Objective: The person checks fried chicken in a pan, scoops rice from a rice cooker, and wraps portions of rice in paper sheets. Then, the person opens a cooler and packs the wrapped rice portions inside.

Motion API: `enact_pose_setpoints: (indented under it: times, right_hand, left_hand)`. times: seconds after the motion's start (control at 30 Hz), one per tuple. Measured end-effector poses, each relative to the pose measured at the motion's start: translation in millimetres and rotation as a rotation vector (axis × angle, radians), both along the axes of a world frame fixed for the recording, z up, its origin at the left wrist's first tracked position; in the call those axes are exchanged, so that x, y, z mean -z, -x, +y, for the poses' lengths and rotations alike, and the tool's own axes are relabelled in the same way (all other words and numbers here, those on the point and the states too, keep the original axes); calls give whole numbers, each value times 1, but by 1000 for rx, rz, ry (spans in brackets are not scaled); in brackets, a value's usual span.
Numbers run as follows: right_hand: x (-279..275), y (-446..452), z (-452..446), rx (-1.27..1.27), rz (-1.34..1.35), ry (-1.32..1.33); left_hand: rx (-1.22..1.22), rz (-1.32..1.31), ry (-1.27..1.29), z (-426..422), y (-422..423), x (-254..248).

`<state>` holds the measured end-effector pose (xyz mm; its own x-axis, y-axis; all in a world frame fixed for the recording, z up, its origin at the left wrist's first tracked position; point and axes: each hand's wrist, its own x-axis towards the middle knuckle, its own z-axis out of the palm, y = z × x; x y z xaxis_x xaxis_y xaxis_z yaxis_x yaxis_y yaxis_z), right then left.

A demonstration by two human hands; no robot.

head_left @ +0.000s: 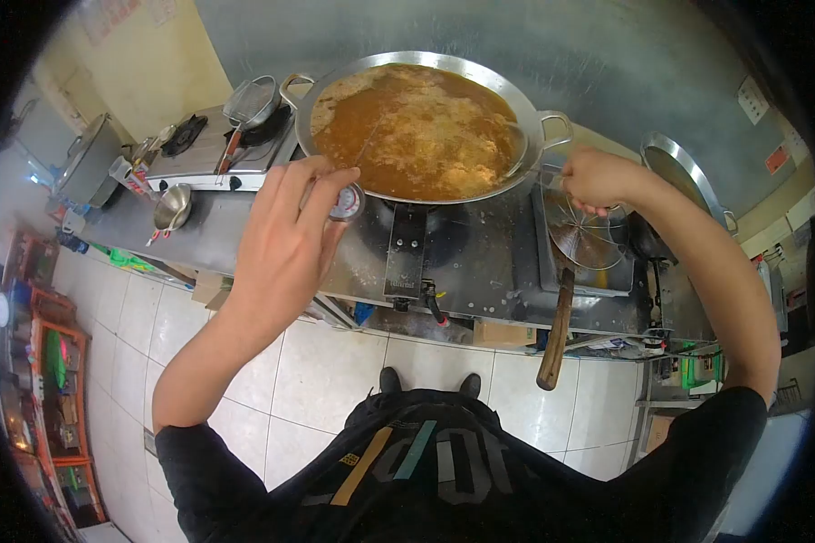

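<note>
L hand (297,217) pinching dial thermometer (346,203) by lg pan (528,116), R hand (596,179) curled nr strainer (589,247), grip unclear

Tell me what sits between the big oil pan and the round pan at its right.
In the head view, a tray with a wire strainer over it; the right hand also shows there.

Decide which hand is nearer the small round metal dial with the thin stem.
Left. The left hand holds the dial; the right hand is by the right side of the wide, round silver metal pan.
</note>
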<state>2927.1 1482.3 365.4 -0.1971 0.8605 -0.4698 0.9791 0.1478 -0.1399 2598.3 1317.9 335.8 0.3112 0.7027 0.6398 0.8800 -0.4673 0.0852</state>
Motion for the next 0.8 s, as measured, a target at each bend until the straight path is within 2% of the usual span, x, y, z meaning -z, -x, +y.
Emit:
enact_pose_setpoints:
  times: [0.03,0.07,0.13,0.33,0.57,0.63,0.8]
  right_hand:
    - [7,0,3,43,143,80]
    - [14,2,4,46,142,82]
    - [26,19,3,150,408,167]
    - [78,49,39,299,658,133]
    - [86,60,70,295,685,86]
    - [73,54,64,331,756,64]
    - [59,43,68,270,675,54]
  left_hand:
    - [1,0,1,-2,0,1]
    - [1,-9,5,-4,-1,2]
    - [2,-19,12,-8,0,5]
    - [10,-85,57,-17,-1,22]
    - [40,-218,138,-26,-18,41]
    - [44,-241,128,-26,-20,47]
    - [73,-302,124,-11,-27,63]
